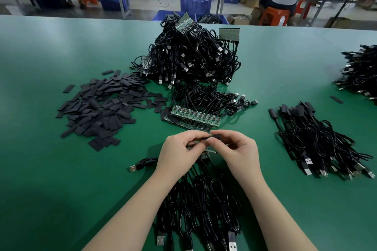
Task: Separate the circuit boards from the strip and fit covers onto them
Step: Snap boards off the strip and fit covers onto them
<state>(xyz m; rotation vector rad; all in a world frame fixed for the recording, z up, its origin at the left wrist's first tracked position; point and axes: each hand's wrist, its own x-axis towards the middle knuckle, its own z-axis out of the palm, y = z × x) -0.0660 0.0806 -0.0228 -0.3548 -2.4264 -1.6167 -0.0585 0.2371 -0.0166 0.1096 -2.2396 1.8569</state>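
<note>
left hand [179,149] and right hand [234,149] both pinch small green circuit-board strip [204,155] | near front edge of green worktop [61,169], mid-width | judged light, stiff, brittle; hold by edges; black flat sleeve covers [98,108] toward left edge, soft

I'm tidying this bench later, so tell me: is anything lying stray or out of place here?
One black cover lies alone on the green table, far right, away from the main cover pile on the left. A few covers also sit loose at that pile's far edge. Otherwise the cables and boards are grouped in heaps.
</note>
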